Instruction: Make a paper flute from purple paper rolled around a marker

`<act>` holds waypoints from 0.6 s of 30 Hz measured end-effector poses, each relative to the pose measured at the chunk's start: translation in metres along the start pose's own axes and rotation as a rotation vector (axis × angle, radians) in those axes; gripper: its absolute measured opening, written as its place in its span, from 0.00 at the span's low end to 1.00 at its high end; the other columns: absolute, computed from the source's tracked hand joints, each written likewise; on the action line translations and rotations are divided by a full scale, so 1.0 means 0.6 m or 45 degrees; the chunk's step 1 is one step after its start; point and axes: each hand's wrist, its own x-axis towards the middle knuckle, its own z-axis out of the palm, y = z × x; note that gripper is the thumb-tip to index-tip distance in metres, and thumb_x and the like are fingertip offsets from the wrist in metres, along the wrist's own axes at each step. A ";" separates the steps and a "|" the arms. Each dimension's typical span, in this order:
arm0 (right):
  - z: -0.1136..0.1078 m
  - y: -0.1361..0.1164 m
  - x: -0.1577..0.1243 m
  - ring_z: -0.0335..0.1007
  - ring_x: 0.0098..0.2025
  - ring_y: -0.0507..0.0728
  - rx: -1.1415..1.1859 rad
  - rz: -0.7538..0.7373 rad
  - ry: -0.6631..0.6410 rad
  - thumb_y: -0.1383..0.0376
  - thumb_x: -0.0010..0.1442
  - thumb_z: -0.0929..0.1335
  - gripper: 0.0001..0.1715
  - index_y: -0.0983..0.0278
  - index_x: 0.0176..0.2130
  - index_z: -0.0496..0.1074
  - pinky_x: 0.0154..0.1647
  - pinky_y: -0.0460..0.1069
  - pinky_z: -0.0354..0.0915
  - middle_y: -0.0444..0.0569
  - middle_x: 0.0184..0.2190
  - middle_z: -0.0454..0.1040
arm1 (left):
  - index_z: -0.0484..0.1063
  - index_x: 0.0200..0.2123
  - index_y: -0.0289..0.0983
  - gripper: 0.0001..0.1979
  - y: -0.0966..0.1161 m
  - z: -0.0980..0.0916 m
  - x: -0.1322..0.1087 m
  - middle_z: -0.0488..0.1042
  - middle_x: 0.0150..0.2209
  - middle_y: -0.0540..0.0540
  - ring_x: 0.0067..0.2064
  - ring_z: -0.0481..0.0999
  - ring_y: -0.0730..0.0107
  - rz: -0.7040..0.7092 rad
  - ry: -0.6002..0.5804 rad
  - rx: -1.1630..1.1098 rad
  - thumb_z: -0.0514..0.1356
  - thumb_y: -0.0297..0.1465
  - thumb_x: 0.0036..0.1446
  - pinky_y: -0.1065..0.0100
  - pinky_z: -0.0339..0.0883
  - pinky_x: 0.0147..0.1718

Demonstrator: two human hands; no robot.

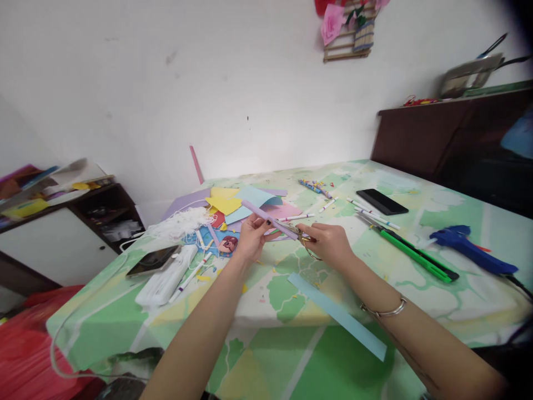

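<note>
My left hand [251,238] pinches a narrow strip of purple paper [256,209] between thumb and fingers, above the middle of the table. My right hand [328,241] is closed around the handles of a pair of scissors [306,238], whose blades lie along the strip. Whether the blades are cutting through the paper cannot be made out. Below my right wrist, a light blue paper strip [339,316] hangs over the table's front edge. Behind my hands lie sheets of coloured paper, among them a yellow sheet [225,200] and a light blue sheet [252,199].
A green utility knife [416,255], a blue glue gun [474,251] and a black phone [382,201] lie at the right. To the left are a white power strip [166,278], another phone [153,261] and tangled white string [183,223]. Several markers and paper scraps are scattered about.
</note>
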 end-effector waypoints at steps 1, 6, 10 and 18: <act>0.000 -0.001 0.000 0.65 0.24 0.50 -0.004 0.002 0.008 0.65 0.55 0.65 0.16 0.57 0.43 0.76 0.23 0.45 0.49 0.44 0.23 0.74 | 0.67 0.33 0.37 0.18 -0.001 0.000 0.000 0.72 0.30 0.52 0.33 0.74 0.74 -0.001 -0.006 0.005 0.70 0.31 0.39 0.61 0.74 0.39; 0.002 -0.003 -0.001 0.66 0.24 0.50 -0.001 0.014 -0.007 0.66 0.54 0.65 0.18 0.57 0.44 0.75 0.23 0.45 0.50 0.44 0.24 0.75 | 0.66 0.33 0.37 0.18 -0.004 0.002 0.000 0.72 0.31 0.53 0.32 0.74 0.75 0.006 -0.051 0.022 0.69 0.32 0.40 0.59 0.73 0.40; 0.005 0.001 -0.002 0.67 0.24 0.50 0.055 0.012 -0.071 0.66 0.54 0.66 0.16 0.58 0.44 0.75 0.23 0.45 0.51 0.44 0.24 0.75 | 0.66 0.32 0.37 0.17 -0.005 0.001 -0.001 0.70 0.29 0.55 0.32 0.73 0.75 0.003 -0.053 0.020 0.69 0.31 0.41 0.58 0.73 0.42; 0.000 -0.003 0.001 0.67 0.25 0.52 0.086 0.008 -0.091 0.64 0.55 0.66 0.16 0.61 0.44 0.74 0.26 0.45 0.54 0.45 0.26 0.75 | 0.67 0.35 0.37 0.18 -0.002 0.002 0.000 0.75 0.33 0.49 0.36 0.75 0.69 0.030 -0.061 0.053 0.69 0.34 0.42 0.56 0.72 0.41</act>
